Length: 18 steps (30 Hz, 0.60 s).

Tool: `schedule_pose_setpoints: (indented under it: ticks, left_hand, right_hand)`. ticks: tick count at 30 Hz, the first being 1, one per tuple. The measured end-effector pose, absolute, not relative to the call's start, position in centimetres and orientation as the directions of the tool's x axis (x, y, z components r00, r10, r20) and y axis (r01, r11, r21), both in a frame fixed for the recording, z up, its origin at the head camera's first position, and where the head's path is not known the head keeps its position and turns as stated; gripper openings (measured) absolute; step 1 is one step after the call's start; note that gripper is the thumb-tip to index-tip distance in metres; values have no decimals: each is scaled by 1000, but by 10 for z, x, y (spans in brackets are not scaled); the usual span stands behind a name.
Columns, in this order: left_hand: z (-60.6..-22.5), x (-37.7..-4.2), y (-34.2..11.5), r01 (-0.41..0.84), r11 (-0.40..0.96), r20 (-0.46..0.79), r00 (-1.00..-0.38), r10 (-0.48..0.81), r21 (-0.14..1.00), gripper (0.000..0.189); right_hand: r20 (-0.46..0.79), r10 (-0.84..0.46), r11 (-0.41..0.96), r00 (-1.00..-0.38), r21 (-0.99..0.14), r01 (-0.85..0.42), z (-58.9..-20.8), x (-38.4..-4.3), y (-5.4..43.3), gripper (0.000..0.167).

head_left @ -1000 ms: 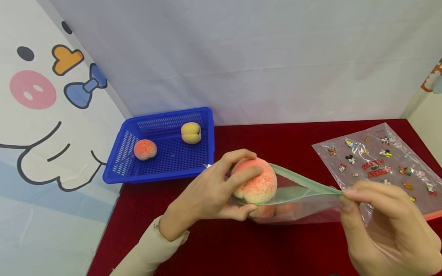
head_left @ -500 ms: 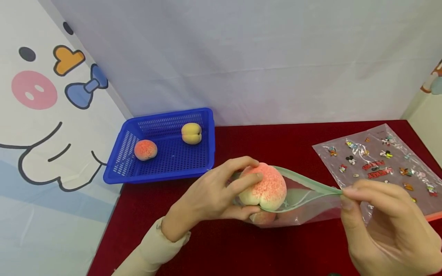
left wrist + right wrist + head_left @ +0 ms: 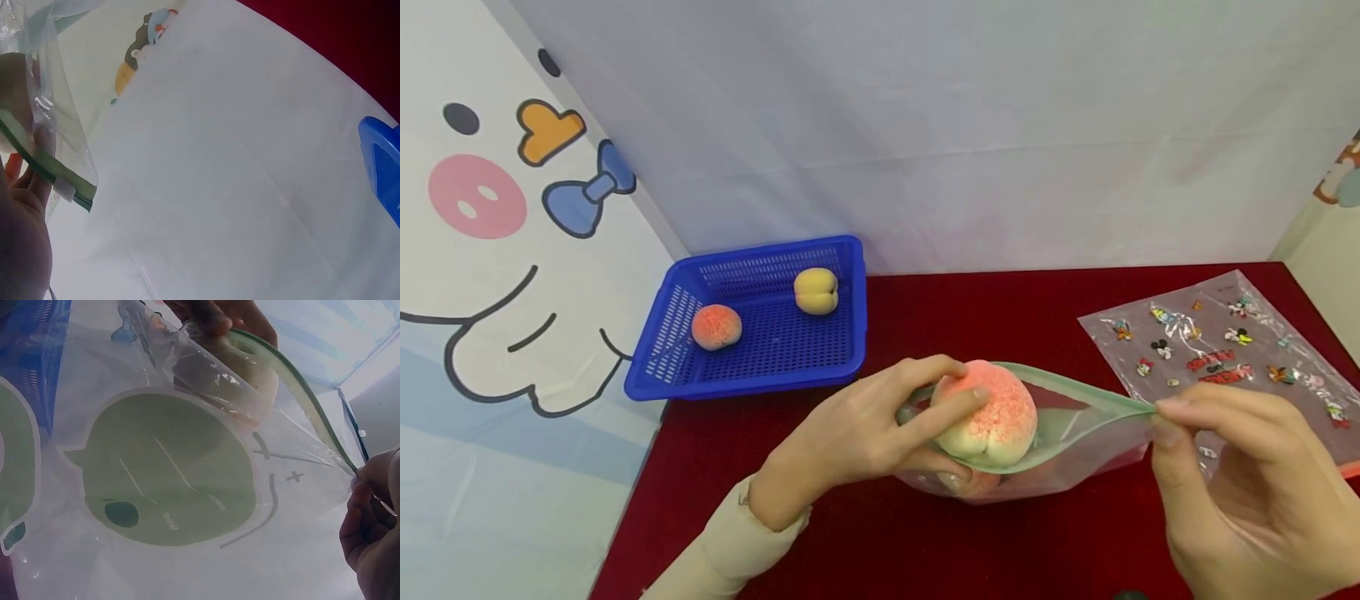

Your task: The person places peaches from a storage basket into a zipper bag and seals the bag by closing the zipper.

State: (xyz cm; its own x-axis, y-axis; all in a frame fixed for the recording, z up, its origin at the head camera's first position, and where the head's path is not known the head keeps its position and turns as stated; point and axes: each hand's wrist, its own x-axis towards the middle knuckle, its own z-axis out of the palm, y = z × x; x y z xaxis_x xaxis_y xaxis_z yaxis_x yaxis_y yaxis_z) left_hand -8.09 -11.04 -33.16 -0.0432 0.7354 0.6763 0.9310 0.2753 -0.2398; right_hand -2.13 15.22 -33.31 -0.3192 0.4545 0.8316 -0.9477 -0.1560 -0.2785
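Red lettering crosses a flat clear plastic bag at the right of the table, among little cartoon figures; the words are too small to read surely. The zip bag carries a large green oval print with small pale words, not legible for certain in the right wrist view. It is thin, glossy, see-through film edged by a green zip strip, with a whitish slider near one end.

The left hand has its grip curled round a peach, round, creased and speckled pink over cream, sitting in the bag's gaping mouth. Another peach-coloured fruit shows through the film below. The right hand pinches the strip's far end, thumb and forefinger together on it. Behind, a blue latticed plastic basket holds a pink fruit and a yellow, deeply cleft one.
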Motion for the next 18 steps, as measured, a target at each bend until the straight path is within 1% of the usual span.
schedule_pose_setpoints:
  ticks: [2, 3, 5, 7, 9, 12, 15, 18]
  left_hand:
    - [-331, -79, -112, 936, 270, 654, -61, 754, -224, 62]
    - [-331, -79, -113, 943, 266, 641, -79, 763, -200, 58]
    - [-330, -77, -115, 957, 264, 606, -138, 783, -123, 52]
    - [-329, -74, -117, 963, 266, 571, -201, 796, -32, 52]
    - [-327, -72, -120, 963, 269, 549, -244, 799, 37, 50]
    - [-324, -70, -123, 957, 280, 541, -278, 794, 81, 48]
    - [-322, -70, -125, 953, 280, 553, -298, 778, 120, 47]
    - [-321, -72, -126, 956, 262, 599, -286, 748, 129, 48]
  right_hand:
    - [823, 468, -155, -321, -281, -947, -332, -21, 152, 17]
    - [820, 471, -157, -324, -283, -946, -332, -21, 152, 17]
    - [818, 471, -163, -331, -288, -944, -332, -21, 152, 18]
    - [817, 469, -167, -336, -291, -942, -332, -21, 153, 18]
    - [818, 463, -173, -341, -294, -940, -333, -20, 154, 19]
    - [816, 470, -169, -336, -291, -942, -332, -20, 154, 19]
    - [810, 486, -163, -328, -285, -945, -332, -21, 153, 18]
    - [798, 511, -163, -320, -276, -947, -331, -21, 153, 17]
